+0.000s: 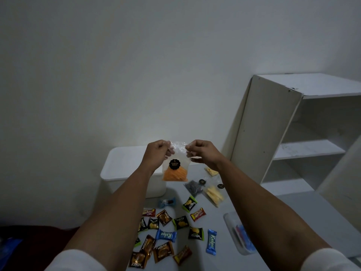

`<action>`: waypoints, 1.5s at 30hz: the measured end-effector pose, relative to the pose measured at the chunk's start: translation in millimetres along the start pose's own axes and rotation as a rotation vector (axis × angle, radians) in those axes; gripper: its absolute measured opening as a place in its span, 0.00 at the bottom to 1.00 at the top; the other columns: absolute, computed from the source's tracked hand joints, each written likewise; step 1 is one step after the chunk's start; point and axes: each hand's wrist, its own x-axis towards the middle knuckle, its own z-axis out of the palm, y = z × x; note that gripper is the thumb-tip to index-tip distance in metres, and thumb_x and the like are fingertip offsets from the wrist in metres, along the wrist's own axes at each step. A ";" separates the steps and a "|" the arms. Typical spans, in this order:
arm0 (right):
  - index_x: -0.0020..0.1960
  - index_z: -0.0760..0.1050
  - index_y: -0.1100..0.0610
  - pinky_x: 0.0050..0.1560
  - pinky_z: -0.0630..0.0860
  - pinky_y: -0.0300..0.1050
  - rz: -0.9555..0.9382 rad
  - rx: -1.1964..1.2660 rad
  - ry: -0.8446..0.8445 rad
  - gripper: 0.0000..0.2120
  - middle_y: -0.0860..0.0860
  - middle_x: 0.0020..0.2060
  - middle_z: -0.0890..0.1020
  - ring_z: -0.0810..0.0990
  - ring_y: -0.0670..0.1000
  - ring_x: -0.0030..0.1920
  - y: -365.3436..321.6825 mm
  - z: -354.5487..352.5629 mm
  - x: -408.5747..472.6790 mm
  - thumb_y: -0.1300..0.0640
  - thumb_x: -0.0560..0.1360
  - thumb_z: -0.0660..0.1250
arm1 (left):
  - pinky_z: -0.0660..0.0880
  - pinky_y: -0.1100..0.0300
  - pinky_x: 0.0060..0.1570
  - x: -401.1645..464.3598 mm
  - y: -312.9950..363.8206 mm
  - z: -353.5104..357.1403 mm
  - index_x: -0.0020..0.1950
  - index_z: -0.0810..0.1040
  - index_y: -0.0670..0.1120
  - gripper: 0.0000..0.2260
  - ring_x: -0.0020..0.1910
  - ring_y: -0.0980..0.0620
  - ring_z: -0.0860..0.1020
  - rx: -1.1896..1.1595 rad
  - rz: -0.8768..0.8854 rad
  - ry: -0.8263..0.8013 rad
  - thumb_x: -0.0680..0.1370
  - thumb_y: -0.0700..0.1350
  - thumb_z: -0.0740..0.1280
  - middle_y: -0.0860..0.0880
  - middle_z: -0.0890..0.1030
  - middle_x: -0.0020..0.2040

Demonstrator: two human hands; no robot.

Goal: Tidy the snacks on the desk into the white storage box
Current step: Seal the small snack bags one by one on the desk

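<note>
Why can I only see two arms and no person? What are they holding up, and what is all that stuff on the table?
The camera sits on the person's head and looks forward and down, so you see only their arms. The left hand and the right hand each pinch a top corner of a clear bag of orange snack sticks, held up in the air. Behind it stands the white storage box, where the snacks should go. On the grey desk lie many small wrapped snacks, such as a blue Kalpa wrapper, plus a bag of pale sticks. A white shelf stands to the right.
</note>
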 end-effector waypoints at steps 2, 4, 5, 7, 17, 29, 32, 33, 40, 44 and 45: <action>0.46 0.77 0.58 0.55 0.80 0.53 -0.017 0.023 0.011 0.07 0.53 0.41 0.83 0.83 0.51 0.44 1.1 0.6 -1.7 0.57 0.77 0.74 | 0.78 0.58 0.45 -0.1 -0.2 1.2 0.49 0.83 0.38 0.13 0.39 0.51 0.81 -0.016 -0.020 -0.015 0.83 0.46 0.64 0.45 0.86 0.41; 0.47 0.79 0.59 0.54 0.80 0.52 -0.024 0.016 0.033 0.07 0.53 0.42 0.85 0.84 0.52 0.45 0.0 1.5 -3.5 0.55 0.77 0.74 | 0.78 0.58 0.45 0.1 -0.1 1.9 0.50 0.82 0.38 0.13 0.40 0.51 0.81 -0.032 -0.024 -0.003 0.84 0.46 0.63 0.45 0.86 0.41; 0.48 0.81 0.60 0.53 0.80 0.51 -0.027 0.009 0.042 0.09 0.53 0.43 0.85 0.84 0.52 0.45 -0.6 2.3 -4.5 0.54 0.77 0.74 | 0.78 0.57 0.46 0.4 -0.2 2.2 0.50 0.82 0.37 0.13 0.40 0.51 0.81 -0.037 -0.025 0.002 0.84 0.45 0.63 0.45 0.86 0.42; 0.47 0.81 0.60 0.52 0.79 0.51 -0.037 0.012 0.053 0.08 0.53 0.41 0.84 0.84 0.52 0.44 -0.3 3.4 -5.0 0.54 0.78 0.73 | 0.78 0.56 0.47 -0.1 0.2 2.8 0.51 0.82 0.37 0.13 0.40 0.51 0.81 -0.038 -0.030 -0.001 0.84 0.45 0.63 0.44 0.86 0.42; 0.49 0.82 0.60 0.48 0.80 0.47 -0.082 -0.006 0.105 0.08 0.54 0.41 0.85 0.84 0.51 0.43 -0.3 16.0 -0.2 0.55 0.77 0.73 | 0.78 0.55 0.48 -3.7 0.9 7.5 0.48 0.81 0.41 0.13 0.41 0.50 0.81 0.030 0.030 -0.030 0.85 0.43 0.60 0.44 0.84 0.42; 0.47 0.81 0.65 0.48 0.81 0.46 -0.155 -0.172 0.093 0.10 0.55 0.39 0.84 0.83 0.49 0.41 -2.5 26.9 8.0 0.57 0.77 0.73 | 0.78 0.54 0.49 -6.2 1.1 4.4 0.49 0.81 0.40 0.14 0.39 0.51 0.79 0.073 0.045 -0.053 0.85 0.45 0.59 0.44 0.85 0.41; 0.49 0.80 0.68 0.48 0.80 0.45 -0.175 -0.214 0.073 0.11 0.55 0.39 0.82 0.81 0.49 0.42 -2.3 27.8 7.4 0.59 0.79 0.70 | 0.79 0.54 0.49 -7.5 0.0 3.1 0.49 0.81 0.42 0.15 0.41 0.51 0.81 0.051 0.015 -0.107 0.85 0.47 0.58 0.45 0.86 0.44; 0.50 0.80 0.69 0.47 0.80 0.44 -0.181 -0.226 0.073 0.11 0.55 0.39 0.82 0.80 0.50 0.42 -2.1 27.9 7.1 0.59 0.80 0.70 | 0.79 0.54 0.49 -8.3 0.3 2.5 0.50 0.81 0.43 0.15 0.41 0.51 0.81 0.041 -0.005 -0.129 0.86 0.47 0.57 0.45 0.87 0.45; 0.46 0.82 0.65 0.44 0.79 0.45 -0.132 -0.189 0.093 0.11 0.54 0.37 0.84 0.82 0.48 0.39 4.7 22.5 7.9 0.55 0.76 0.75 | 0.77 0.55 0.49 -4.5 3.4 1.2 0.47 0.80 0.41 0.15 0.39 0.52 0.80 0.121 0.023 -0.146 0.86 0.45 0.57 0.45 0.85 0.40; 0.47 0.81 0.69 0.47 0.81 0.46 -0.109 -0.140 0.064 0.12 0.55 0.37 0.83 0.82 0.49 0.39 -0.6 22.4 8.2 0.57 0.77 0.74 | 0.78 0.55 0.47 -2.0 1.3 0.7 0.47 0.83 0.41 0.14 0.38 0.53 0.79 0.101 0.046 -0.103 0.84 0.45 0.61 0.45 0.85 0.40; 0.47 0.81 0.68 0.48 0.81 0.45 -0.103 -0.129 0.050 0.10 0.55 0.37 0.82 0.81 0.49 0.39 -3.7 22.0 8.2 0.59 0.77 0.73 | 0.78 0.56 0.46 -2.8 2.4 1.0 0.48 0.83 0.41 0.13 0.39 0.53 0.80 0.081 0.038 -0.091 0.84 0.46 0.62 0.45 0.86 0.42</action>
